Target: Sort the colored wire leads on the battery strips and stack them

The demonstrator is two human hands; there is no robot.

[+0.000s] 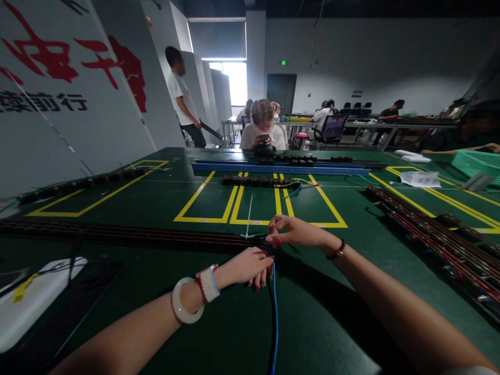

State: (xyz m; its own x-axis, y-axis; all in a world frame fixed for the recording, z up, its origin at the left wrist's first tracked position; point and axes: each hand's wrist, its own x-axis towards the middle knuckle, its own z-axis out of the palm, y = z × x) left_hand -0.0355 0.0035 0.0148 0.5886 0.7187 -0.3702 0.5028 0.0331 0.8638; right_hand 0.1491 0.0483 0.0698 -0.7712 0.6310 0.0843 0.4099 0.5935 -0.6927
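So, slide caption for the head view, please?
Left hand and right hand close together at a dark strip on a green table, near a blue cable.

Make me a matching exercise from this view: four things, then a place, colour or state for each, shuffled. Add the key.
Things:
1. Left hand
2. Right hand
3. Cable
4. Basket

Matches:
A. Green, by the picture's right edge
B. White bangle on its wrist
C. Blue, trailing to the picture's bottom edge
D. Dark beads on its wrist

Pairs: 1-B, 2-D, 3-C, 4-A
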